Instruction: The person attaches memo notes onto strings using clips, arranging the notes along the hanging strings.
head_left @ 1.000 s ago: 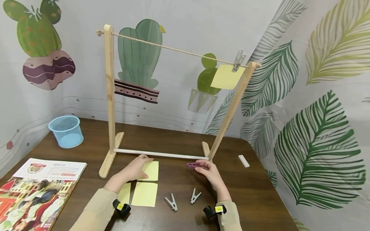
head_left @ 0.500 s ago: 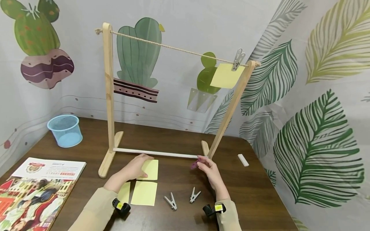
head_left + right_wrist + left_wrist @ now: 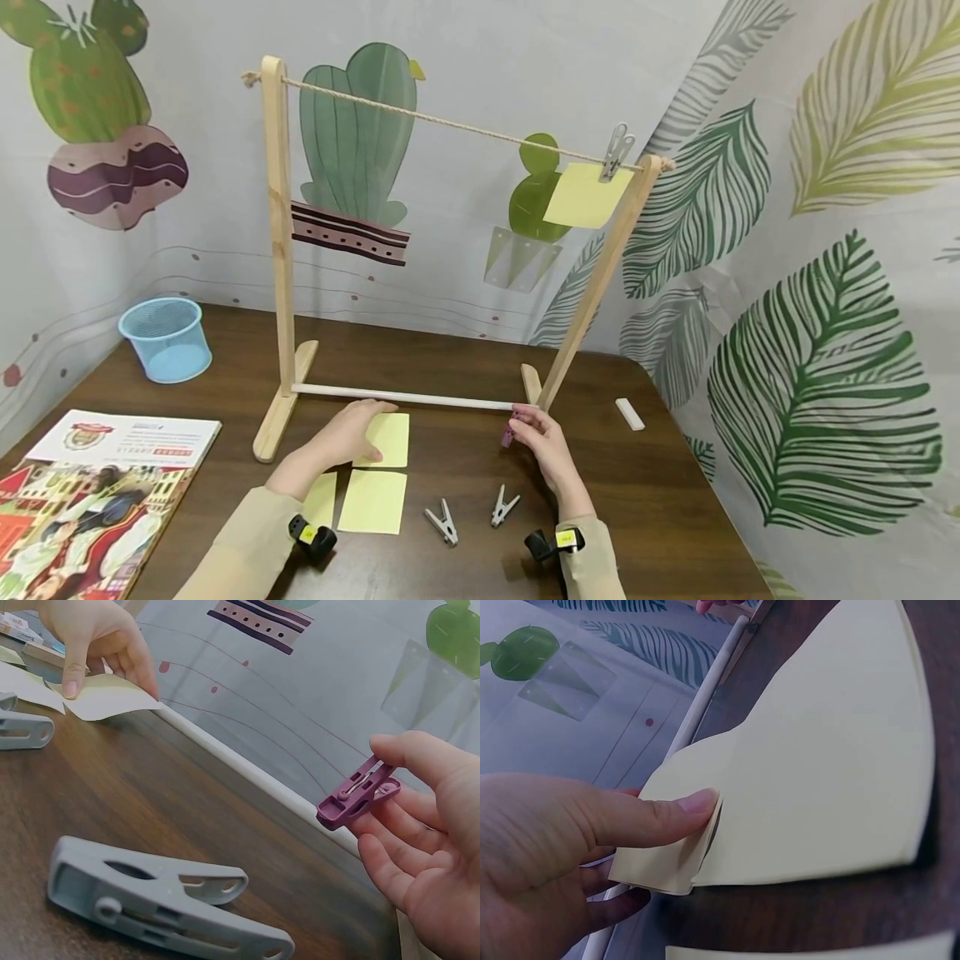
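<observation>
My left hand (image 3: 345, 437) pinches the left side of a yellow sticky note (image 3: 393, 438); in the left wrist view the thumb lies on top, fingers beneath, and the paper bends upward there. A purple clothespin (image 3: 356, 793) is held between the thumb and fingers of my right hand (image 3: 442, 825), near the rack's right foot. Two more yellow notes lie close by, one below (image 3: 372, 502) and one partly hidden by the left forearm (image 3: 321, 498). Between the wrists, two grey clothespins (image 3: 442, 523) rest on the table.
A wooden rack (image 3: 279, 250) carries a rope (image 3: 450, 127), where a grey clothespin (image 3: 615, 157) holds a yellow note (image 3: 583, 198) at the right end. A white bar (image 3: 412, 397) joins its feet. Blue mesh basket (image 3: 167, 342), magazine (image 3: 112, 500) at left; small white block (image 3: 630, 414) at right.
The purple clothespin has turned in my right hand from lying sideways to pointing downward. My left hand stays at the note; the head view has shifted slightly.
</observation>
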Action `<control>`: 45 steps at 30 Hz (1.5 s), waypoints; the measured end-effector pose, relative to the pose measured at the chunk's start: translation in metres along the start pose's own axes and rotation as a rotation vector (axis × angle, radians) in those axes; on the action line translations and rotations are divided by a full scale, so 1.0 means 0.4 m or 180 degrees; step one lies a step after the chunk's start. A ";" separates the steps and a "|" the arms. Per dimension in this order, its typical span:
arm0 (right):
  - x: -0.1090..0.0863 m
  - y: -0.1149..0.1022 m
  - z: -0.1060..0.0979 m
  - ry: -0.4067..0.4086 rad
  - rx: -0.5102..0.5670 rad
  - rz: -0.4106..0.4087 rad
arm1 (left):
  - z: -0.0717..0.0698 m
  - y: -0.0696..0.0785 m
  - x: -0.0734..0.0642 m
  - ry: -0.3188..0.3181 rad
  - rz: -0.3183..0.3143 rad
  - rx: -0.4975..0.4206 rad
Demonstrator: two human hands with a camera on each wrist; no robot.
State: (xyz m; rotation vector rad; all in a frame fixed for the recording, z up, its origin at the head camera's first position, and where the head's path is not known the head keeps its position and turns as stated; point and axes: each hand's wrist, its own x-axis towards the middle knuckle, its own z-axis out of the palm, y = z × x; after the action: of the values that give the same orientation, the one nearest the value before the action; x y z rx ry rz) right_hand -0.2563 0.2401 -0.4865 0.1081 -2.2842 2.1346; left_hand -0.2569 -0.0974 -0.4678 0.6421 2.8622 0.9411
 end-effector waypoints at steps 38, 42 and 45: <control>0.003 0.011 0.008 0.0096 0.0149 0.0162 | -0.006 -0.013 0.007 0.0444 0.0206 -0.0147; 0.003 0.011 0.008 0.0095 0.0162 0.0183 | -0.012 -0.006 0.005 0.0466 0.0182 -0.0164; 0.004 0.011 0.008 0.0080 0.0178 0.0188 | -0.016 -0.002 0.003 0.0510 0.0187 -0.0150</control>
State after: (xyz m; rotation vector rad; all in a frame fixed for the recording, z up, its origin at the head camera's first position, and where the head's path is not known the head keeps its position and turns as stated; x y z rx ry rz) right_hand -0.2579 0.2371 -0.4911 0.0144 -2.2424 2.2151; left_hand -0.2593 -0.1010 -0.4628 0.6792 2.9630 1.1135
